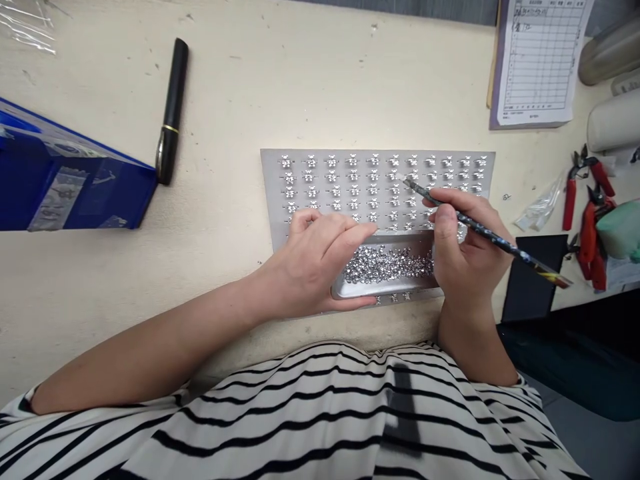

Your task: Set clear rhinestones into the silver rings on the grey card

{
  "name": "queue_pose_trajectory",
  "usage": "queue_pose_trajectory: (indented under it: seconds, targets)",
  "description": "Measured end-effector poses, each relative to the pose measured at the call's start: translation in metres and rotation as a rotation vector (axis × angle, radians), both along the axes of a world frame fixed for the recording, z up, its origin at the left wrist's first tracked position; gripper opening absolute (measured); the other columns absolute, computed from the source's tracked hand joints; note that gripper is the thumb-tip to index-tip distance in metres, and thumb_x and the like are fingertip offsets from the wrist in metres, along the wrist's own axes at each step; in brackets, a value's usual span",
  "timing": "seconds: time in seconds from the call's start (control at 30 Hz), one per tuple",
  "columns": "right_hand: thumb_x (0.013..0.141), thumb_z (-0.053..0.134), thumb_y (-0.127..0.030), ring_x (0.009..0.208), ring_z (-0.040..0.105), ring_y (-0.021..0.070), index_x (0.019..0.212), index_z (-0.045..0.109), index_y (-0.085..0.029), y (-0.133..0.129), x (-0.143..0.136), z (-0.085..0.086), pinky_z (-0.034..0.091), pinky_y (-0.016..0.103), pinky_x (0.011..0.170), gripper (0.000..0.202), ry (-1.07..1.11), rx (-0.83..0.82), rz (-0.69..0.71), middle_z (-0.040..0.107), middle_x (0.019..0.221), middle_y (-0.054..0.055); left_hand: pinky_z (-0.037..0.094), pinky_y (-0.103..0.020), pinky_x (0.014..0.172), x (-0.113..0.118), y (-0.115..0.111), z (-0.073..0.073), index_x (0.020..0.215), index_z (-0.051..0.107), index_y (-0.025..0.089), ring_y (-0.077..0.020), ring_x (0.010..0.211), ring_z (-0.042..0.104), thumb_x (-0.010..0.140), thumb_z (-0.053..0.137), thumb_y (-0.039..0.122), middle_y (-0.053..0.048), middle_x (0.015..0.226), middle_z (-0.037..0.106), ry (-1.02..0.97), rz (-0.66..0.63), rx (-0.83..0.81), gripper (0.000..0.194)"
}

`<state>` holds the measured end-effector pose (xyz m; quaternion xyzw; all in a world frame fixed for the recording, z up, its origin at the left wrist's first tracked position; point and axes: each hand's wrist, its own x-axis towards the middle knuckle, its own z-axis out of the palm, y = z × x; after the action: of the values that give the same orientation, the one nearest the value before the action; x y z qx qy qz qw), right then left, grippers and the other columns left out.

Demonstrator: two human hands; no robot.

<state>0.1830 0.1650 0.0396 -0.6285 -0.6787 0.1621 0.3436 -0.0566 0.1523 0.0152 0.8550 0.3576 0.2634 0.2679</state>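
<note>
A grey board point(273, 193) lies on the table, bearing rows of small silvery pieces. Over its lower part is a shallow metal tray point(357, 289) with many tiny shiny stones point(385, 265) in it. My left hand point(320, 260) grips the tray's left end, thumb along the near edge and fingers over the far side. My right hand point(467, 243) holds a slim dark patterned pen-like tool point(483, 231) between thumb and fingers, its pale tip over the upper rows, right of the middle. Whether the tip touches a piece cannot be made out.
A black pen point(173, 110) and a blue box point(75, 173) are on the left. At the right are a paper pad point(540, 63), red-handled pliers point(593, 233), a dark flat panel point(534, 277) and cylindrical containers point(613, 50).
</note>
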Motion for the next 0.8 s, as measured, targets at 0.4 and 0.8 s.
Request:
queue_pose_trajectory:
  seconds: [0.4,0.8]
  targets:
    - [0.096,0.055,-0.031,0.098,0.072,0.0169,0.113,0.07,-0.029,-0.0006,-0.0007,-0.0007,0.058,0.043,0.092,0.023,0.002,-0.01,-0.006,0.076,0.105,0.0,0.034,-0.043,0.097,0.0002,0.0,0.0002,0.142,0.037,0.016,-0.0264,0.109,0.06,0.086,0.07,0.061,-0.011,0.121,0.063,0.007,-0.001,-0.003,0.079]
    - [0.095,0.055,-0.028,0.102,0.072,0.0182,0.116,0.069,-0.029,0.0006,0.0007,-0.0049,0.058,0.044,0.092,0.025,0.008,0.006,0.035,0.075,0.108,0.0,0.033,-0.043,0.098,0.001,0.0005,-0.0003,0.145,0.034,0.021,-0.0268,0.109,0.059,0.086,0.072,0.058,-0.01,0.121,0.063,-0.014,0.002,-0.01,0.079]
